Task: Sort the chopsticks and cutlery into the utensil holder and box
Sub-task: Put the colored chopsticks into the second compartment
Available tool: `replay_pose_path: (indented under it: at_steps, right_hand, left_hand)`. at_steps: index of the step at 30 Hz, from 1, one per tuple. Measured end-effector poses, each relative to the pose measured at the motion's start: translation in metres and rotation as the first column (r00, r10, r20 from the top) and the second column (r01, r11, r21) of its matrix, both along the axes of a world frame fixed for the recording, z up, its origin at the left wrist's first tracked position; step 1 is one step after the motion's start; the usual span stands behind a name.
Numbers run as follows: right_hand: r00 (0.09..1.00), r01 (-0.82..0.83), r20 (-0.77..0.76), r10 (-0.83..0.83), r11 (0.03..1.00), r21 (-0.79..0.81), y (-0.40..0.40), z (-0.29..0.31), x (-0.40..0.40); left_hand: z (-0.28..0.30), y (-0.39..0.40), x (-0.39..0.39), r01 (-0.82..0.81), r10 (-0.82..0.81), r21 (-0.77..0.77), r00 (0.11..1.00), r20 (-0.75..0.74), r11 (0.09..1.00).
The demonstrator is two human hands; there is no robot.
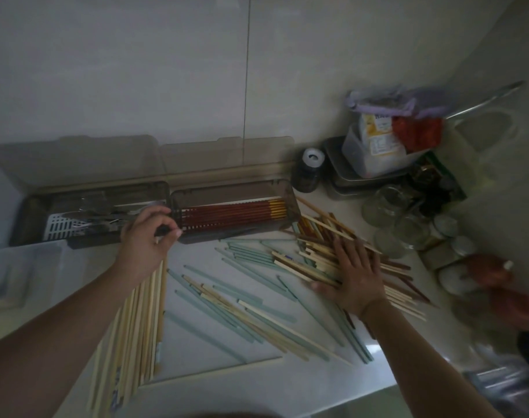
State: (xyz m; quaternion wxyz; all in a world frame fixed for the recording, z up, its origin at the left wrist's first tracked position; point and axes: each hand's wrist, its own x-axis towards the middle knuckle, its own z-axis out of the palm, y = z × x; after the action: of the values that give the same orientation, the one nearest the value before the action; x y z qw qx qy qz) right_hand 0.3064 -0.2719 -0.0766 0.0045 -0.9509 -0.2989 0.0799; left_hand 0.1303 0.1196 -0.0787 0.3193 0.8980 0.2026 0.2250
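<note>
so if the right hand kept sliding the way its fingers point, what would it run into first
The right hand lies flat on the mixed pile of wooden chopsticks, fingers pointing up and slightly left. Going straight on, it would probably first meet the smoky translucent plastic box holding red-brown chopsticks, though depth is unclear.

Dim white-tiled wall [136,70], pale countertop [215,384]

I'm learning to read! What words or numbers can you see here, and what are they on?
None can be read.
Carton in the tub: print on it, too blurred.
Bamboo chopsticks under the left arm: bluish marks, too small.
</note>
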Motion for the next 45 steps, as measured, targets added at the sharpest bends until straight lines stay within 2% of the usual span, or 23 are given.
replay_pose_path:
  at_steps: [6, 11, 15, 19, 22, 27, 32, 35, 38, 40, 42, 45]
  right_hand:
    - [0.991, -0.097, 0.106, 0.087, 0.991, 0.095, 0.000, -0.005, -0.021]
    - [0.970, -0.188, 0.188, 0.154, 0.966, 0.176, 0.005, -0.011, -0.032]
    - [0.946, -0.269, 0.232, 0.227, 0.948, 0.169, 0.010, -0.011, -0.036]
    - [0.944, -0.287, 0.180, 0.275, 0.957, 0.045, 0.020, -0.007, -0.039]
    - [0.948, -0.290, 0.125, 0.291, 0.957, -0.028, 0.029, -0.009, -0.039]
    - [0.932, -0.337, 0.120, 0.342, 0.940, -0.061, 0.035, -0.003, -0.031]
    - [0.880, -0.453, 0.152, 0.449, 0.891, -0.012, 0.067, 0.007, -0.041]
    - [0.890, -0.450, 0.064, 0.451, 0.892, -0.039, 0.105, 0.020, -0.063]
    - [0.861, -0.501, -0.100, 0.498, 0.865, -0.006, 0.141, 0.029, -0.090]
    - [0.840, -0.524, -0.149, 0.521, 0.852, 0.026, 0.156, 0.024, -0.105]
    - [0.825, -0.546, -0.101, 0.555, 0.831, 0.105, 0.165, 0.015, -0.114]
    - [0.811, -0.575, -0.057, 0.582, 0.811, 0.104, 0.165, -0.002, -0.119]
  left_hand:
    - [0.005, -0.007, 0.000, -0.016, 0.015, 0.033, 0.999, 0.028, 0.999]
    - [0.019, -0.038, -0.003, -0.108, 0.120, 0.328, 0.993, -0.016, 0.938]
    - [0.020, -0.076, -0.006, 0.009, 0.006, 0.425, 0.999, -0.034, 0.905]
    - [0.006, -0.099, -0.013, 0.119, -0.063, 0.388, 0.986, -0.153, 0.914]
    - [0.004, -0.107, -0.019, 0.120, -0.052, 0.353, 0.979, -0.196, 0.928]
    - [0.005, -0.105, -0.031, 0.087, -0.015, 0.309, 0.973, -0.230, 0.947]
    - [0.015, -0.104, -0.038, 0.010, 0.047, 0.262, 0.976, -0.212, 0.965]
    - [0.019, -0.108, -0.040, -0.025, 0.067, 0.227, 0.981, -0.180, 0.974]
    - [0.020, -0.111, -0.046, -0.101, 0.123, 0.164, 0.984, -0.130, 0.981]
    - [0.020, -0.114, -0.049, -0.163, 0.182, 0.155, 0.976, -0.117, 0.974]
    - [0.017, -0.119, -0.051, -0.184, 0.212, 0.181, 0.965, -0.154, 0.966]
    - [0.005, -0.131, -0.054, -0.154, 0.210, 0.203, 0.934, -0.291, 0.967]
